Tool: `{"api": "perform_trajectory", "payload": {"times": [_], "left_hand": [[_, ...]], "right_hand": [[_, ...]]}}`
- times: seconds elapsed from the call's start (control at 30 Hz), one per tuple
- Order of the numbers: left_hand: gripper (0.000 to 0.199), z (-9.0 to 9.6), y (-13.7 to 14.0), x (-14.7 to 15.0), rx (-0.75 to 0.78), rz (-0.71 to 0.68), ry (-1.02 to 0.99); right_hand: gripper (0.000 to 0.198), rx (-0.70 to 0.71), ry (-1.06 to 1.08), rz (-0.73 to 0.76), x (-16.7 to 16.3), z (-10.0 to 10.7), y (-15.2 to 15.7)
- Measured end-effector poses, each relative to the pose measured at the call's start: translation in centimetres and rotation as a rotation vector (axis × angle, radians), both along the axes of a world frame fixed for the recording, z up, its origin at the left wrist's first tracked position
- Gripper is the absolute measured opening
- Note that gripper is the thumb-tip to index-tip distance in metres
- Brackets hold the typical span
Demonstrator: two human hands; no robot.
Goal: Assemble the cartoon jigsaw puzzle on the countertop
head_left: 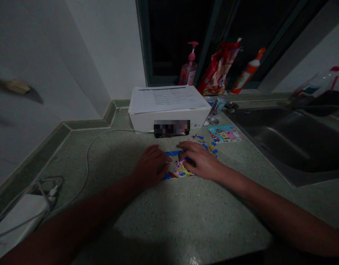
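A partly assembled jigsaw puzzle (183, 170) with blue edges and a pink and yellow cartoon picture lies flat on the counter between my hands. My left hand (152, 166) rests at its left side, fingers bent and a little apart, covering that edge. Over the right part of the puzzle, my right hand (204, 160) has its fingers spread and its thumb apart from them. Both palms face down, and parts of the puzzle are hidden beneath. Just beyond my right hand, loose puzzle pieces (213, 148) are scattered. A colourful cartoon picture card (225, 134) lies farther right.
A white box (169, 101) with a printed sheet stands behind, a blurred-out phone (171, 129) leaning on it. A white cable (87, 158) curves left to a white power strip (23, 215). Right is a metal sink (302, 140). A pink pump bottle (188, 70) stands by the window.
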State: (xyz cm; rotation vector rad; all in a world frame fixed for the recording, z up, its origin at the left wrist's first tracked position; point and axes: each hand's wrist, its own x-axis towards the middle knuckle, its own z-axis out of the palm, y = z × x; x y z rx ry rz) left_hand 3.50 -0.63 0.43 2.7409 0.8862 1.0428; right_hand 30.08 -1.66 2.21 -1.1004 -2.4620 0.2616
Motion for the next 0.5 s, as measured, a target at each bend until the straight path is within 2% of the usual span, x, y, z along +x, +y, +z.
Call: {"api": "perform_trajectory", "payload": {"times": [0.3,0.5], "left_hand": [[0.014,0.57,-0.22,-0.06,-0.048,-0.04,0.049],[0.013,0.14,-0.07,0.03,-0.062,-0.11,0.08]], "right_hand": [[0.019,0.011,0.032,0.009,0.02,-0.04,-0.24],[0.019,0.017,0.046,0.018,-0.02,0.2,-0.31]]}}
